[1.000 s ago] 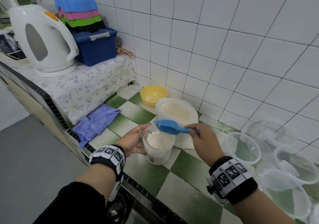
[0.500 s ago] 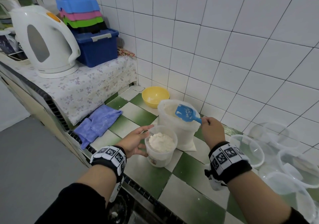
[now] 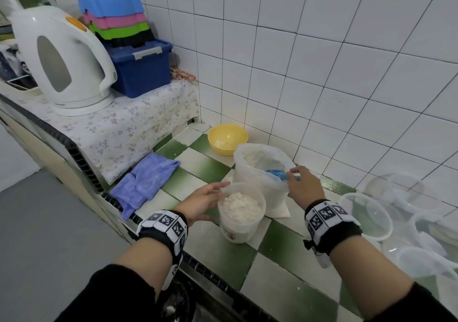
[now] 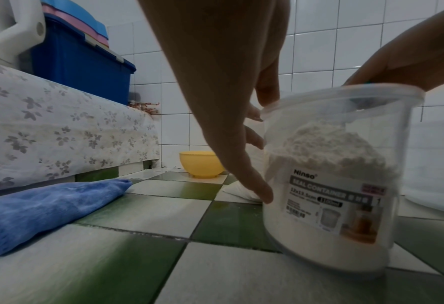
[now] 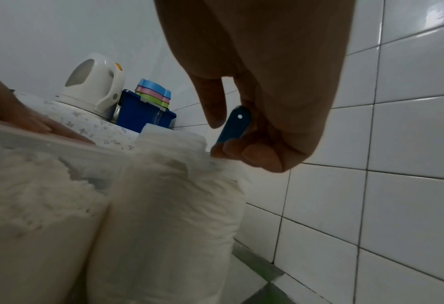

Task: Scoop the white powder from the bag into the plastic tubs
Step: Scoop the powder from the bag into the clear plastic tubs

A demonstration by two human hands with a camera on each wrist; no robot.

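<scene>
An open plastic bag (image 3: 257, 173) (image 5: 164, 205) of white powder stands on the green-and-white tiled counter (image 3: 223, 257). In front of it sits a clear tub (image 3: 241, 214) (image 4: 332, 185) mostly full of powder. My left hand (image 3: 203, 202) (image 4: 228, 102) rests against the tub's left side with straight fingers. My right hand (image 3: 303, 186) (image 5: 254, 123) pinches the handle of a blue scoop (image 3: 276, 173) (image 5: 233, 125), whose bowl dips inside the bag's mouth, partly hidden by the plastic.
Several empty clear tubs (image 3: 366, 215) crowd the counter at the right. A yellow bowl (image 3: 227, 139) sits by the tiled wall behind the bag. A blue cloth (image 3: 143, 183) lies at the left. A white kettle (image 3: 62, 56) and blue box (image 3: 141, 70) stand on the raised cloth-covered shelf.
My right hand carried the scoop from above the tub back to the bag and lowered it into the bag's mouth. The left hand stayed at the tub.
</scene>
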